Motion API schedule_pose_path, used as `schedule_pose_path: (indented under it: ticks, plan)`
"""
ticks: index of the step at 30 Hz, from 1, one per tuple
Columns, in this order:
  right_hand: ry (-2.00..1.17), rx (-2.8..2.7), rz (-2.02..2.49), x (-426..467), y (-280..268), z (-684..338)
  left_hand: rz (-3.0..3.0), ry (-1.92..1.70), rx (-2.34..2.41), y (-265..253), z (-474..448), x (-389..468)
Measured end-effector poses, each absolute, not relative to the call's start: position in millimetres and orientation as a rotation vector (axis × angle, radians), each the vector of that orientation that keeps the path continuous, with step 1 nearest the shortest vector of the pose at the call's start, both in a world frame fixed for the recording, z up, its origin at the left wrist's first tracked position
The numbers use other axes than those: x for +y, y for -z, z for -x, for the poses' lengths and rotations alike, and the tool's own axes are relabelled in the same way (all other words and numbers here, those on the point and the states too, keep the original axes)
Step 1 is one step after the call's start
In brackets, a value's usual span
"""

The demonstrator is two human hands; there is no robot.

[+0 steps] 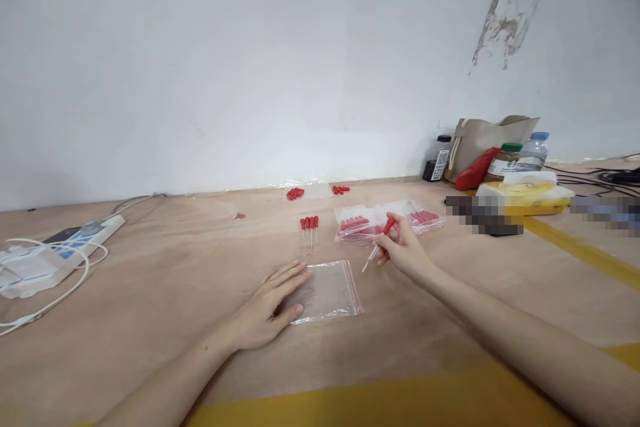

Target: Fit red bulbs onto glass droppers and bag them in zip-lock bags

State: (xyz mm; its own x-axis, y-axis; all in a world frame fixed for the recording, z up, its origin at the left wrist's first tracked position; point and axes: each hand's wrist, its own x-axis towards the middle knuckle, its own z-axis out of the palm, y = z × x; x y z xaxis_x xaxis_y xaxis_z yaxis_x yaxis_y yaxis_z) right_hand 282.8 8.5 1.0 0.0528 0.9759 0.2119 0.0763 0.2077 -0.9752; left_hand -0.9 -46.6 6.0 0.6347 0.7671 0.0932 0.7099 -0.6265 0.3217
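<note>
My left hand [273, 303] lies flat with fingers stretched out, its fingertips on the left edge of a clear zip bag [327, 290]. The bag rests flat with its red-lined seal to the right. In my right hand [403, 247] I pinch a dropper [389, 225] by its red bulb end, its clear glass tube pointing down and left beside the bag. Beyond the bag, several red-topped droppers [310, 223] lie side by side in a row. Past my right hand are clear zip bags [353, 233] holding several more red-topped droppers.
Against the wall lie red bulbs [295, 193] in clear plastic, and others [341, 190] to their right. A white power strip [90, 243] with cables is at left. At right stand a grey bag [485, 140], bottles [535, 150] and a yellow tissue pack [525, 197].
</note>
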Motion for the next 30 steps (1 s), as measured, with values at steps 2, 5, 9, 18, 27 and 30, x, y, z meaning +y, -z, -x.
schedule_pose_path:
  ticks: [2, 5, 9, 18, 27, 30]
  plan:
    - [-0.98, -1.166, 1.053, 1.5, 12.3, -285.8, -2.552, -0.336, 1.232, -4.9, 1.7, -46.3]
    - [-0.988, -1.085, 1.012, -2.9, 23.1, -282.2, -2.527, -0.352, 1.246, -3.1, 1.7, -46.5]
    - [-1.024, -1.031, 0.983, -1.5, 27.2, -275.1, -2.549, -0.367, 1.215, -2.6, 1.0, -46.0]
    - [-1.307, -0.946, 0.955, -4.9, 22.6, -266.3, -2.589, -0.456, 1.207, 1.8, -2.9, -45.7]
    - [-1.481, -1.542, 0.965, -12.1, 16.1, -287.2, -2.617, -0.453, 1.2, -0.6, -6.7, -46.7]
    - [-1.305, -1.708, 0.846, -13.5, 12.9, -285.7, -2.611, -0.46, 1.202, -0.5, -6.7, -47.1]
